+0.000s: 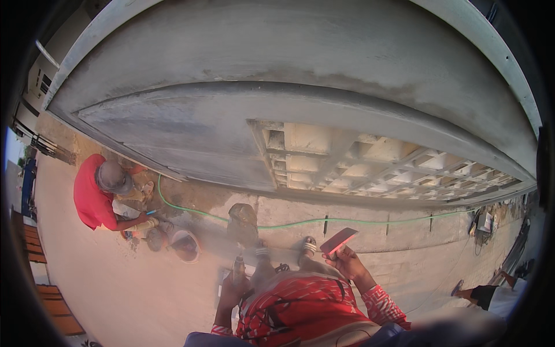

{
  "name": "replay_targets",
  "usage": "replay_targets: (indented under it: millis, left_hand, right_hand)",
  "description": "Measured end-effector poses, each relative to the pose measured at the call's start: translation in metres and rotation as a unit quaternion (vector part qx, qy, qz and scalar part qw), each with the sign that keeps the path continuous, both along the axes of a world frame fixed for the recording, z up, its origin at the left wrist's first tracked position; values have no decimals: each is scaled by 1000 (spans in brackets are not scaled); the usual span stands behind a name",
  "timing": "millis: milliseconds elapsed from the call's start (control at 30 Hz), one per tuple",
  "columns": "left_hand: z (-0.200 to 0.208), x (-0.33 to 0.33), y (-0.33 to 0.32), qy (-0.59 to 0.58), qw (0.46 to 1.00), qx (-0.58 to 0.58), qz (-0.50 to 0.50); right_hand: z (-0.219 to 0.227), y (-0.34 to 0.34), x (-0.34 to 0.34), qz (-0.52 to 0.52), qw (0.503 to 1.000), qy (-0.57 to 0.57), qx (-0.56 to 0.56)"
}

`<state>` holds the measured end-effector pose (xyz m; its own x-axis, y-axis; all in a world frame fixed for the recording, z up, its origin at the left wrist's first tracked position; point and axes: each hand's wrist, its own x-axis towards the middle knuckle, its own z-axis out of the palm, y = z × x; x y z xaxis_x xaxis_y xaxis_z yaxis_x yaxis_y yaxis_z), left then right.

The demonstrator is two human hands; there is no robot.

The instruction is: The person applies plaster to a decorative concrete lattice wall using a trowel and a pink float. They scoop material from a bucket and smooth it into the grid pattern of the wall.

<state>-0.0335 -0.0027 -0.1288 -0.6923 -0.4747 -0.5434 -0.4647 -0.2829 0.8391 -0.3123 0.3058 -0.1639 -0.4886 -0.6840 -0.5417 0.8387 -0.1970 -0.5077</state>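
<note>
My right hand (350, 266) is closed around the handle of a rectangular float with a reddish face (339, 240), held up in front of my body. On the other side, my left hand (233, 288) is wrapped round a narrow, bottle-like thing (238, 267) pointing upward; its exact kind is too small to make out. Both hands are apart from the grey plastered wall (191, 136), which rises ahead of me. Set into it is a pale lattice of openwork blocks (358, 156).
A bulging sack-like thing (242, 224) stands before my feet. A green hose (300, 222) runs along the wall's foot. To the left, a co-worker in red (92, 194) crouches by a bucket (185, 246). Another person (491, 298) is at the far right.
</note>
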Motion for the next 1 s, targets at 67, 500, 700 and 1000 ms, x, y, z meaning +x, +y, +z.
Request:
replay_targets:
  millis: [67,500,700,1000]
  left_hand:
    - [-25,-2,11,1,1000,-8,-27]
    - [-101,4,1,-155,942,-141,-261]
    - [-119,-6,-47,-134,911,-128,-369]
    - [-113,-49,-70,-153,873,-101,-452]
  right_hand:
    - [-17,10,4,27,999,41,11]
    - [-84,33,60,112,925,321,172]
    - [-102,34,129,53,862,404,303]
    - [-91,10,192,89,761,484,422]
